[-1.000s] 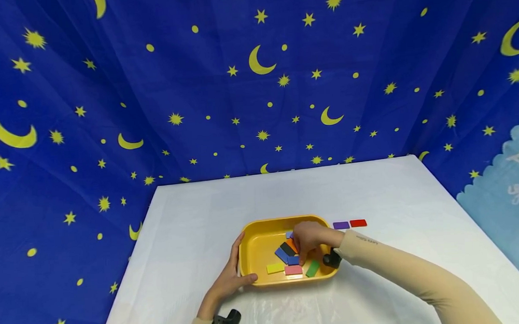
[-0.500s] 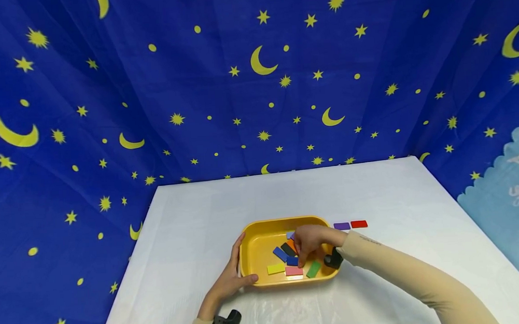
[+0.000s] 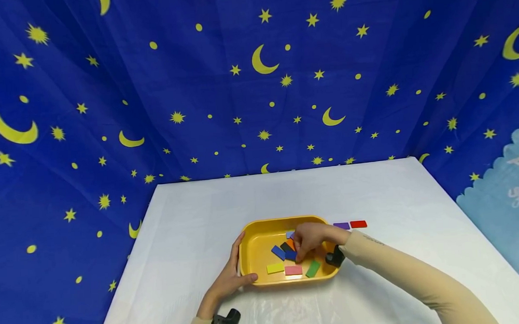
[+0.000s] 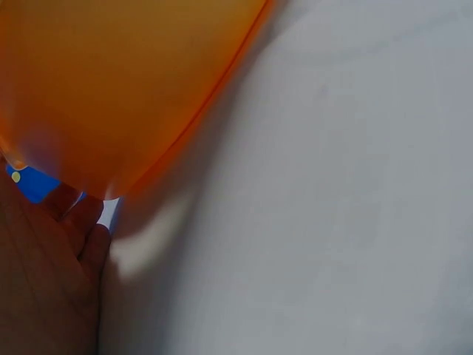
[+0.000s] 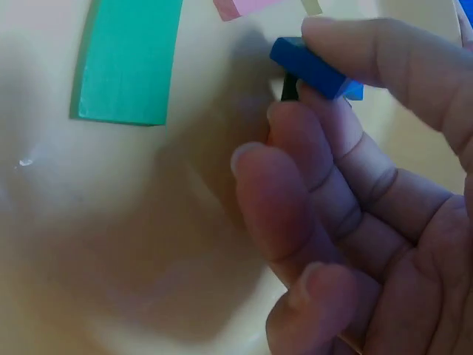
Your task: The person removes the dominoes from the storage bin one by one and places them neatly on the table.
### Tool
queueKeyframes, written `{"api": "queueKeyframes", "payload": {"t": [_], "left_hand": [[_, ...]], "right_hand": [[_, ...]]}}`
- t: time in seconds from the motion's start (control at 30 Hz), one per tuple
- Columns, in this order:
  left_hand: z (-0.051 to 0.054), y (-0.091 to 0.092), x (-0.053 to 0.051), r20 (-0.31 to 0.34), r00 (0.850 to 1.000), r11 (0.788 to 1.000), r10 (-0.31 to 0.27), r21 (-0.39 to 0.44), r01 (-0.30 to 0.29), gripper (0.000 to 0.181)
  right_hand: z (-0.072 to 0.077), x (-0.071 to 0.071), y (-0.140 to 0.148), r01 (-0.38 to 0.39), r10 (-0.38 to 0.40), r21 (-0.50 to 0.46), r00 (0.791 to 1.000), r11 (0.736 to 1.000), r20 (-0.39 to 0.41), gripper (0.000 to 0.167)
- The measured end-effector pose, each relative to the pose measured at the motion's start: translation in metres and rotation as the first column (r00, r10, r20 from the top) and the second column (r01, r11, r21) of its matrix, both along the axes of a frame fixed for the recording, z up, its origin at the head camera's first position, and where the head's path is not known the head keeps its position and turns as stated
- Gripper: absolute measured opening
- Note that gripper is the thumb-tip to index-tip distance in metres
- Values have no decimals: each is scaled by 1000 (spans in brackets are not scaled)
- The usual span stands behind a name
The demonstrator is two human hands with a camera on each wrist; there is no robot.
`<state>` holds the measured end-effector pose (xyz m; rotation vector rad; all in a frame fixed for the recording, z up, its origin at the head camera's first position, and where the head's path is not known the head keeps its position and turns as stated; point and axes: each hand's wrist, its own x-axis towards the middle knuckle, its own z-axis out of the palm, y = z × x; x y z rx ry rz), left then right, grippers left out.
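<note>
Block (image 5: 309,68), blue, sits pinched in right hand (image 3: 309,236); left hand (image 3: 230,278) grips tray (image 3: 259,251).

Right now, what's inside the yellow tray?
A yellow block, a pink block, a green block, a black block, an orange block and several blue blocks, one pinched in the right hand. It hides whatever's beneath.

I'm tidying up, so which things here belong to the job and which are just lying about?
Likely the job:
yellow tray
blue block in the right hand
green block, pink block, yellow block
red block, purple block outside

Seemingly just background:
starry curtain
pale blue panel
</note>
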<state>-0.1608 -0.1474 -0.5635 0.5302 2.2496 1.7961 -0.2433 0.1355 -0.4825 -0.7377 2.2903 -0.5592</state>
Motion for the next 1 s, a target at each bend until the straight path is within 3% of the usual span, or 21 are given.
{"api": "queueKeyframes", "payload": {"t": [0.6,1.0], "left_hand": [[-1,-1,-2,-2,1000,1000,0,8,0,107],[-1,1,0,49,998,999,38,1,-38,106]], "right_hand": [[0,-5,6,43,-41,-142,999,989,19,19],[4,-1,4,83,-84,-138,996,987,0,16]]}}
